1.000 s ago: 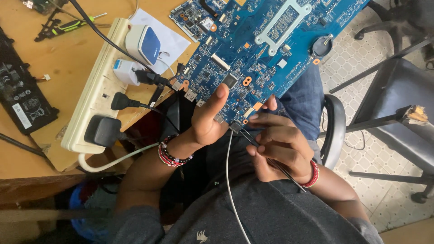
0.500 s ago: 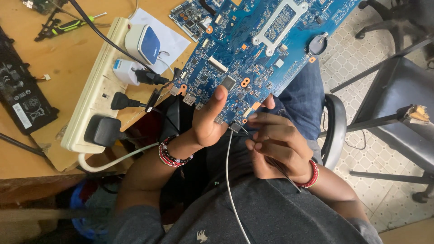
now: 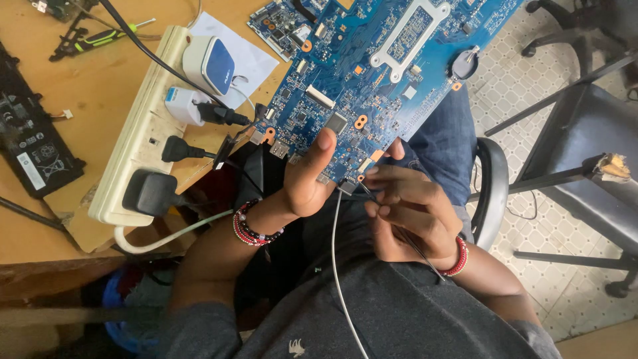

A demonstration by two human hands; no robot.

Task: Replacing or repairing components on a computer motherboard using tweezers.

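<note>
One wooden desk (image 3: 80, 100) is seen at the left, and one large blue circuit board (image 3: 372, 80) is held over the lap, its upper part out past the desk's edge. A second, smaller blue board (image 3: 282, 23) lies on the desk. One cream power strip (image 3: 143, 126) carries three plugs (two black, one white). One black battery pack (image 3: 30, 143) bears a white rectangular label. The board's lower edge is gripped by the left hand (image 3: 307, 179), thumb pressed on top. A thin dark tool (image 3: 399, 229) is pinched by the right hand (image 3: 409, 216); one white cable (image 3: 339, 279) hangs below.
</note>
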